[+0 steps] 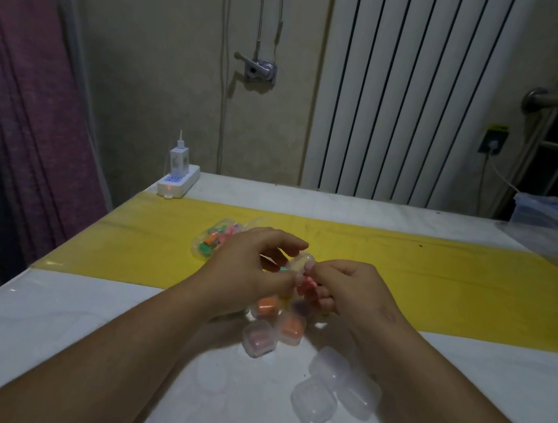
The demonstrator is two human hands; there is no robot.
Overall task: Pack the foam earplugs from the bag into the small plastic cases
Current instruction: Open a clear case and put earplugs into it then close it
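Pinching pink earplug point(307, 286), right hand point(355, 290)

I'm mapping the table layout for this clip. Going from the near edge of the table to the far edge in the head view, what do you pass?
Empty clear cases → filled cases → bag of earplugs → power strip.

No text legible. Yellow-black sticker point(498, 128) right of the radiator point(420, 95): print too small to read. Power strip point(178, 183) left of the radiator: markings blurred.
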